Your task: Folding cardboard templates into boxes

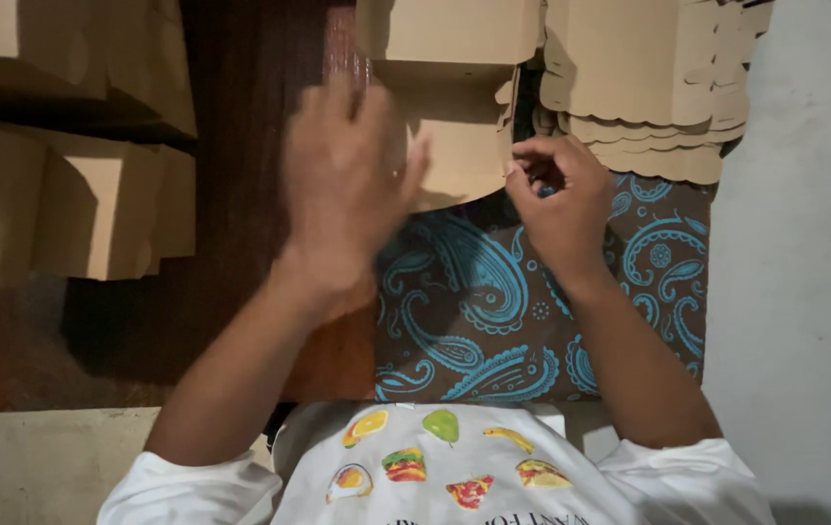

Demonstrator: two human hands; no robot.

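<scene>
Folded boxes: plain brown cardboard boxes [75, 185] stand stacked at the far left, flaps open, unprinted as far as can be seen.
Flat blanks: a pile of flat brown cardboard cut-outs with scalloped edges [649, 87] lies at the upper right, fanned slightly so several edges show.
Cloth: a dark cloth with a turquoise paisley pattern [474, 301] is spread under the hands, reaching from the shirt up to the blanks.
Surface: dark reddish-brown wood [241, 97] shows between the boxes and the cloth; a pale grey floor or wall [804, 292] runs down the right side.
Mat: a beige mat [56, 467] lies at the lower left.
Shirt: a white shirt with small coloured food pictures [435, 462] fills the bottom edge.
Box in hand: a half-formed brown cardboard box [454, 117] sits top centre, between both hands, one panel raised and the lower panel lying over the cloth.
Left hand: the left hand [347, 185] is blurred, fingers spread and apart, against the box's left side; whether it grips cannot be told.
Right hand: the right hand [561, 199] has its fingers curled together, pinching the box's right edge.
</scene>
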